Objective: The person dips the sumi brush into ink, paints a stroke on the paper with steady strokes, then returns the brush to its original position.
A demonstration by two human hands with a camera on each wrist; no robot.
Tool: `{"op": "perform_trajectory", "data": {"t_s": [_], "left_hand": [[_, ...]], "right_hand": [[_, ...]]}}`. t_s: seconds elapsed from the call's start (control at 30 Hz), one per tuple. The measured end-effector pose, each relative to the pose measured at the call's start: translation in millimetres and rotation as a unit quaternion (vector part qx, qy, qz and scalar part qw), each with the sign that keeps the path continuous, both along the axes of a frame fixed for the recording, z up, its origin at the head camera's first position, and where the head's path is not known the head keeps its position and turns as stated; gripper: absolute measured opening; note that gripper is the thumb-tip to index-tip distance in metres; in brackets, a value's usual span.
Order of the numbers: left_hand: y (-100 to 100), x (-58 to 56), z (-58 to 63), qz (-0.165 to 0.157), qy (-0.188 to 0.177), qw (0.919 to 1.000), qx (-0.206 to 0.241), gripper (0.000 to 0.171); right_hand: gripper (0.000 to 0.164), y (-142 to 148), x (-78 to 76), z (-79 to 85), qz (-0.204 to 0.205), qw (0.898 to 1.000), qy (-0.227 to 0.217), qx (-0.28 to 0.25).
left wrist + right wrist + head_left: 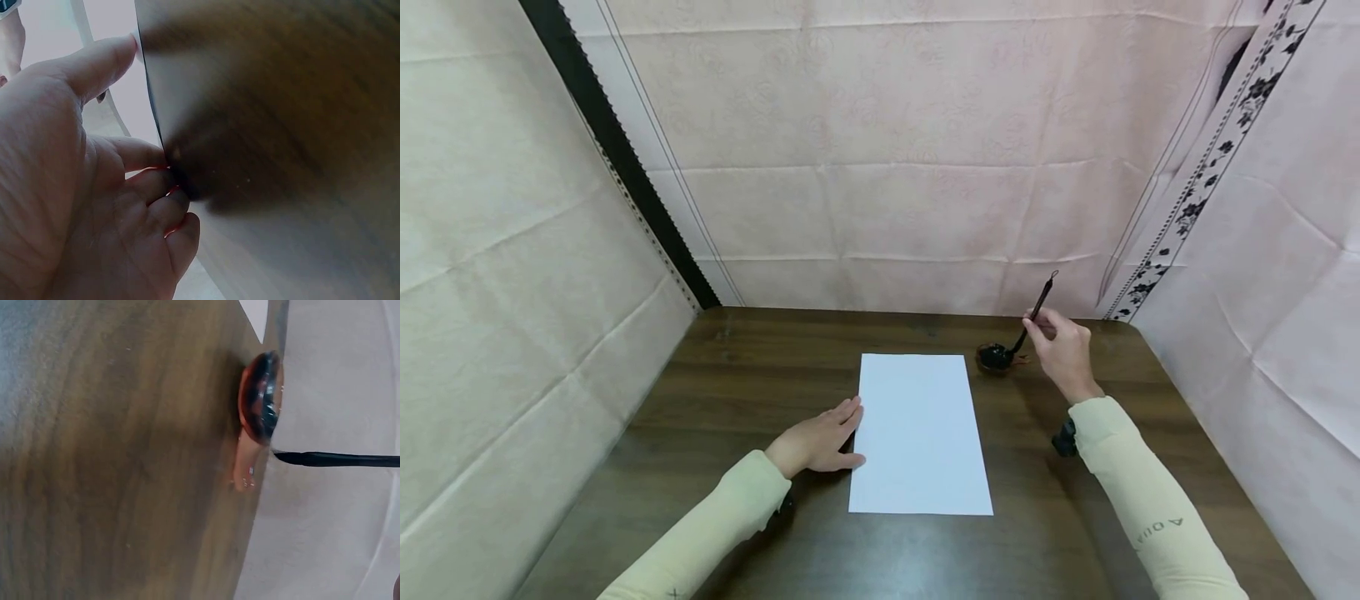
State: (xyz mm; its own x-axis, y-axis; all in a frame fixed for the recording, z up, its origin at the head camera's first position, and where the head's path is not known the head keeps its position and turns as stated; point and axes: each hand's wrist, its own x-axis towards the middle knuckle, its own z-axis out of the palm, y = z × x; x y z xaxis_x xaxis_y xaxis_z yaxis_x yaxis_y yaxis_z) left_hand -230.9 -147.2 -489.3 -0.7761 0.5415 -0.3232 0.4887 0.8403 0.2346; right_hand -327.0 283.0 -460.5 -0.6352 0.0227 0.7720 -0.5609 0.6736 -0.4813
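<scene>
by the right hand (1062,354), a black brush (1041,302) is pinched aslant, its looped end up and its tip lowered to the rim of a reddish dish (996,358) of black liquid; whether they touch cannot be told. the dish is set on the brown surface (655,492), just beside the upper right corner of a white sheet (917,433). the sheet's left edge is touched by the left hand (820,437), fingers extended, nothing gripped.

Creased pale cloths (910,208), brown wooden table (655,483)

Paper (921,437) and dish (251,412) on table (925,558)
</scene>
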Motion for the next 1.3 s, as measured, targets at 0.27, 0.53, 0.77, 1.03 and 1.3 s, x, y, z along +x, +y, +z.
{"op": "perform_trajectory", "data": {"t_s": [0.27, 0.53, 0.77, 1.03, 1.3], "left_hand": [[-1.6, 1.8, -1.5, -0.001, -0.001, 1.0, 0.002, 0.09], [-1.8, 2.5, 1.2, -0.002, 0.001, 1.0, 0.005, 0.089], [-0.1, 3.3, 2.1, 0.003, 0.0, 1.0, 0.007, 0.09], [-0.3, 2.9, 2.0, 0.001, -0.004, 1.0, 0.006, 0.089], [0.7, 3.0, 3.2, 0.001, -0.004, 0.9999, 0.01, 0.09]], "right_hand": [[0.014, -1.6, 2.5, 28.8, 0.005, 1.0, 0.023, 0.002], [0.013, -21.1, 7.5, 68.8, 0.058, 0.995, 0.065, -0.043], [0.018, -53.1, 23.8, 91.7, 0.144, 0.981, 0.059, -0.117], [0.015, -91.3, 38.0, 92.7, 0.175, 0.969, 0.0, -0.173], [0.015, -119.8, 44.0, 75.1, 0.181, 0.966, -0.025, -0.185]]}}
